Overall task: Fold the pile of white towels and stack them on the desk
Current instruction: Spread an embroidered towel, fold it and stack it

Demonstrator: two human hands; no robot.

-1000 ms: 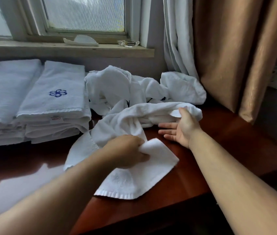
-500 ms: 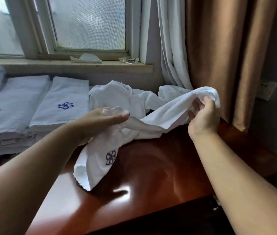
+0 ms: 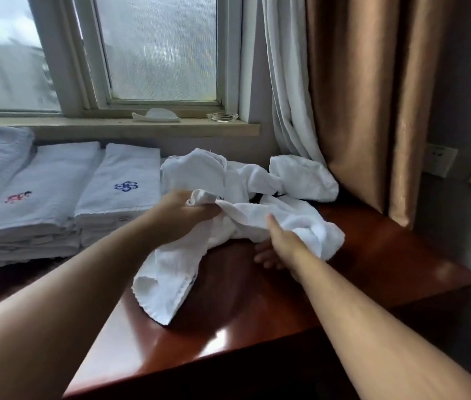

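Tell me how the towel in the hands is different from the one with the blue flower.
The held towel is crumpled and droops toward the desk; the blue-flower towel is folded flat. The held towel is gripped by the left hand and right hand; the blue-flower towel tops a stack, untouched. Both are white.

We've got a frosted window point(image 3: 159, 47) letting in dull grey daylight, and a pale sill point(image 3: 84, 129) below it with a glass dish point(image 3: 222, 117) near its right end. A white curtain point(image 3: 286, 82) and a tan curtain point(image 3: 372, 96) hang to the right, with a socket point(image 3: 441, 158) on the grey wall point(image 3: 465, 82) past them. The glossy red-brown desk point(image 3: 257, 313) catches glare near its front edge.
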